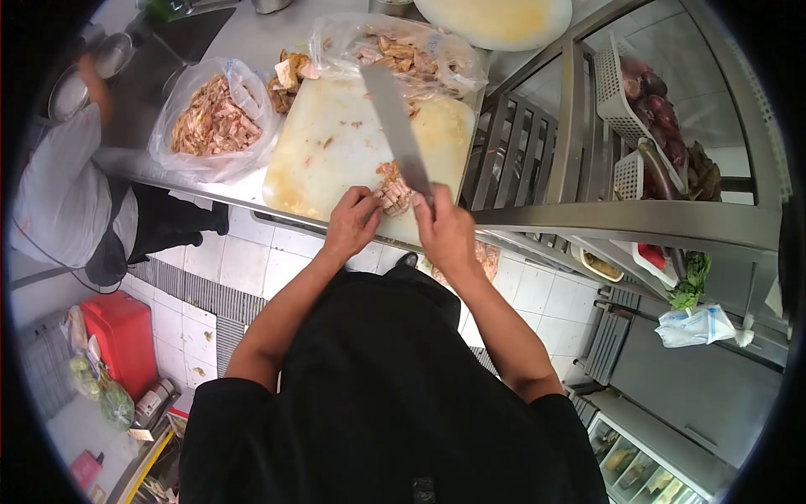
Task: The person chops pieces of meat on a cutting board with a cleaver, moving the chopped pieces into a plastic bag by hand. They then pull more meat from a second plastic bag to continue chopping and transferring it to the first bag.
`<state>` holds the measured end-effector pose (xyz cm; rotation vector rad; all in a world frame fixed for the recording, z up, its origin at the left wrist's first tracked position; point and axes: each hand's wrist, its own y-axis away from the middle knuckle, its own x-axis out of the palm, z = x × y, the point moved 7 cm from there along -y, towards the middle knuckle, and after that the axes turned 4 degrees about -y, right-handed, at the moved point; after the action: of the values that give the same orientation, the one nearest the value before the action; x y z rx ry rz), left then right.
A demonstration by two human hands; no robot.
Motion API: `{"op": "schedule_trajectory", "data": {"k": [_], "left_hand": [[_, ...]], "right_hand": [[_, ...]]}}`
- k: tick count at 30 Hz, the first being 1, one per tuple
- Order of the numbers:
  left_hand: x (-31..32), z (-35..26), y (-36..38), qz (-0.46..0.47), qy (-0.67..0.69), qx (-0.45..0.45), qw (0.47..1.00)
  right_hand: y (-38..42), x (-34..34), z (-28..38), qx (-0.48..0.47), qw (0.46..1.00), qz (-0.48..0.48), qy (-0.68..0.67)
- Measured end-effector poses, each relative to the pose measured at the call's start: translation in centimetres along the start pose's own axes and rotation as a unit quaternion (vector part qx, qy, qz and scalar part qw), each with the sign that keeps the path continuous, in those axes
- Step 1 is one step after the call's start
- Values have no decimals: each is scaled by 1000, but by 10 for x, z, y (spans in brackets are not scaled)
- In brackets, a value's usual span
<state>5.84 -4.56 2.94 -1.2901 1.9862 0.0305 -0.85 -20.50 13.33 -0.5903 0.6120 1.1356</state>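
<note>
Presently, starting at the far left, a co-worker (71, 181) in a grey top is bending over metal bowls (84, 76) at the counter's end, well apart from the person wearing the camera. Moving rightward, a clear bag of shredded meat (214, 118) is sitting open on the steel counter (243, 38), just beside the white cutting board (336, 147). The person's left hand (353, 223) is curling its fingers down onto a small block of cooked meat (393, 191) at the board's near edge, pinning it in place. The right hand (445, 231) is closing tightly around the handle of a broad cleaver (399, 130), whose blade is resting against the meat's right side. The meat is looking soft, moist and probably greasy, so it is likely to slip or crumble under pressure; holding it from above with tucked fingertips, close to but clear of the blade, seems the safest grip. The cleaver is likely heavy and stiff. Behind the board a second bag of meat pieces (403, 50) is lying, and another pale board (495, 18) is showing beyond it. Further right, a steel shelving rack (638, 214) is carrying white baskets of red onions (642, 88). Below, pale floor tiles (243, 260) are running under the counter, with a red container (122, 336) standing at lower left.
</note>
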Motion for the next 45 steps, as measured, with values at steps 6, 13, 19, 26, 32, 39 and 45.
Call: {"op": "schedule_trajectory", "data": {"k": [6, 13, 19, 26, 32, 39, 45], "left_hand": [[1, 3, 1, 12, 17, -8, 1000], [1, 8, 1, 0, 17, -23, 1000], [1, 5, 0, 7, 8, 1, 1000], [-2, 10, 1, -1, 23, -28, 999], [-1, 12, 0, 9, 41, -38, 998], [-1, 16, 1, 8, 54, -79, 995], [-3, 16, 0, 9, 34, -65, 997]], "right_hand": [[1, 43, -38, 31, 980, 165, 108], [8, 23, -13, 41, 996, 72, 32], [-4, 32, -26, 37, 983, 151, 100], [8, 25, -18, 65, 996, 65, 21], [-4, 29, -15, 46, 984, 148, 90], [15, 59, -35, 45, 974, 190, 119], [-10, 16, -1, 39, 987, 135, 76]]}}
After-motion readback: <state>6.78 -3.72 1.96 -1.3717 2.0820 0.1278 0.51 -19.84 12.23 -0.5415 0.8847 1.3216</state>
